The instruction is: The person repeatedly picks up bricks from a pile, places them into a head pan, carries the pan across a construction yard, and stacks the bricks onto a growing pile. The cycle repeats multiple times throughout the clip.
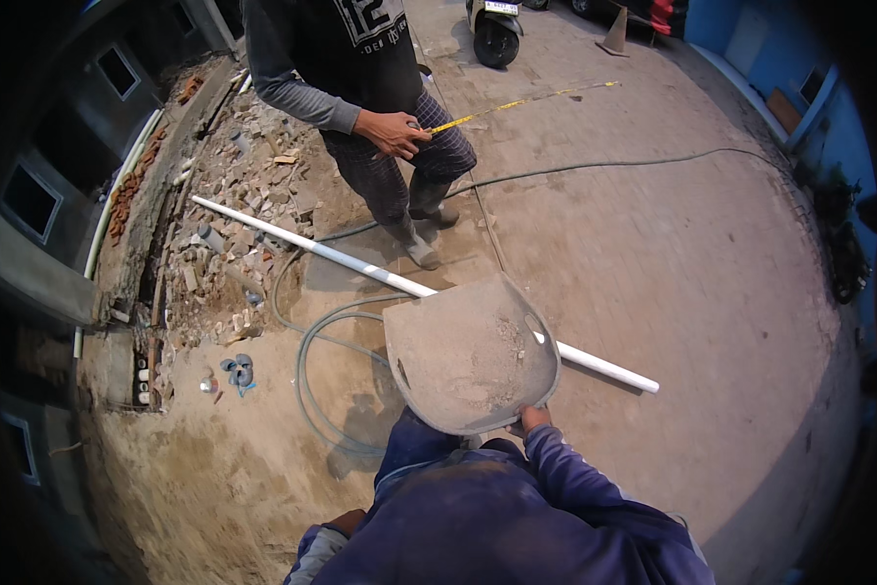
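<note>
My right hand (533, 419) is closed on the near right rim of a grey debris scoop (429, 336), a shallow pan with slot handles at its sides. Sandy dirt and small crumbs lie in the scoop, mostly toward its right side. Beneath and beyond it, a long white pipe (341, 257) runs diagonally across the ground. At the lower left my left hand (349, 523) is near my side, away from the scoop; its fingers are hidden.
Ahead stands a co-worker (380, 117) holding an extended yellow tape measure (507, 105). A hose (302, 366) loops left of the scoop. Rubble (234, 224) and grey pipe fittings (238, 370) lie leftward. A scooter (496, 39) and a traffic cone (614, 34) stand farther back.
</note>
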